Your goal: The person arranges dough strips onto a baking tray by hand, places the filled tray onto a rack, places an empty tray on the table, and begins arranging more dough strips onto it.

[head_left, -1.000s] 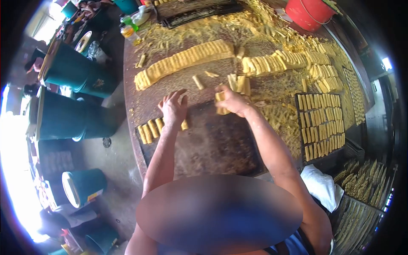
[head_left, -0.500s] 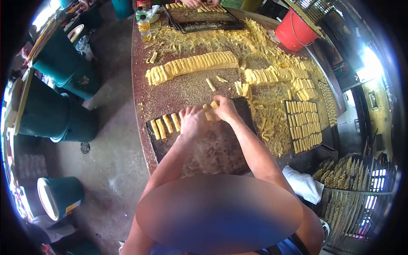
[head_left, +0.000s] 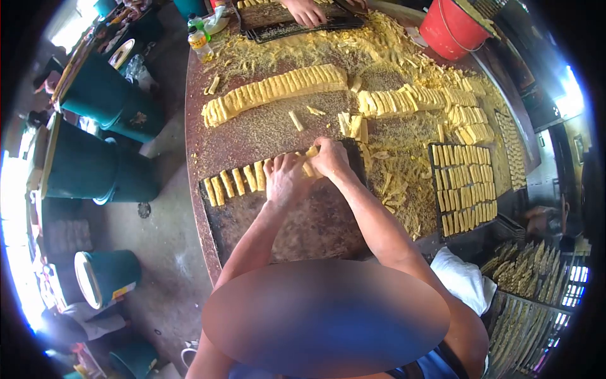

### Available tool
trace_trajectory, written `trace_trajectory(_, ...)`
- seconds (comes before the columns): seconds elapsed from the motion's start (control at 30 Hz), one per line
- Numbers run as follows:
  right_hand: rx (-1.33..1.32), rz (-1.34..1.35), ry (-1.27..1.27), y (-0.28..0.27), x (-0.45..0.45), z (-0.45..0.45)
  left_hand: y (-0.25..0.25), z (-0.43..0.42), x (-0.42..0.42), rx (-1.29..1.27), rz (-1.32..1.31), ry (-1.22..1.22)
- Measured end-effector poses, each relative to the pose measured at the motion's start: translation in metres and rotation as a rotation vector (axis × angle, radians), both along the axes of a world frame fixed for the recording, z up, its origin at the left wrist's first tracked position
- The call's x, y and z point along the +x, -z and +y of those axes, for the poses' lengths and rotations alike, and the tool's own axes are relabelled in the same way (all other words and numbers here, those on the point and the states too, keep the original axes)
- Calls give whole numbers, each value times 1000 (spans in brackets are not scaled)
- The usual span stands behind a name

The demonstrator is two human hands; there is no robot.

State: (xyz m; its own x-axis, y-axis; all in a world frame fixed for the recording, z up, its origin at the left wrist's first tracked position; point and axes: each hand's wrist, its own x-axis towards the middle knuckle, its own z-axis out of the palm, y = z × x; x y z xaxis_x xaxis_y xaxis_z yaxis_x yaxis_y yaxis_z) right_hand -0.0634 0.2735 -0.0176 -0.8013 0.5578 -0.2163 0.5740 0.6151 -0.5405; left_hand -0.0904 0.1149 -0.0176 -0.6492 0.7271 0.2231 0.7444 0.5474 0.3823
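Observation:
A dark baking tray (head_left: 297, 230) lies in front of me at the table's near side. Along its far edge runs a row of pale yellow dough sticks (head_left: 228, 183), set side by side. My left hand (head_left: 287, 179) is over the right part of this row, fingers curled down and closed on a stick partly hidden under them. Just to its right, my right hand (head_left: 331, 158) pinches a dough stick (head_left: 311, 152) between thumb and fingers. Beyond the tray, a long loaf-like row of cut dough (head_left: 274, 93) lies on the floury table.
Another cut dough row (head_left: 401, 101) lies to the right, above a filled tray (head_left: 465, 189). A red bucket (head_left: 451, 30) and bottles (head_left: 200, 43) stand farther back. A co-worker's hand (head_left: 307, 12) is over a far tray (head_left: 303, 28). Green bins (head_left: 95, 82) line the left.
My view has shifted slightly. More sticks of the row show left of my left hand, and both hands are farther right along it. The co-worker's hands have moved apart.

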Motion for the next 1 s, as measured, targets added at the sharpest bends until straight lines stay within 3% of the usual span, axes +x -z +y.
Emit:
trace_trajectory(0.27,-221,199,-14,8,2,7,-6,-9,-12,-70,59,84)
trace_trajectory(0.47,-76,72,33,8,10,17,6,-4,-17,8,47,196)
trace_trajectory(0.6,-175,113,34,9,19,17,3,0,-19,80,-38,134)
trace_trajectory(0.67,-1,60,68,5,19,12,8,1,-21,111,-17,133)
trace_trajectory(0.73,6,23,-4,-6,22,21,2,1,-20,121,-41,111)
trace_trajectory(0.83,5,197,306,-16,20,72,-3,26,-26,217,-94,58)
trace_trajectory(0.87,110,144,347,-9,18,95,-4,42,-30,245,-167,28)
trace_trajectory(0.93,-80,-195,379,-33,8,113,0,83,-37,166,-266,13)
trace_trajectory(1.0,-44,-285,347,-31,-3,116,18,123,-44,113,-174,96)
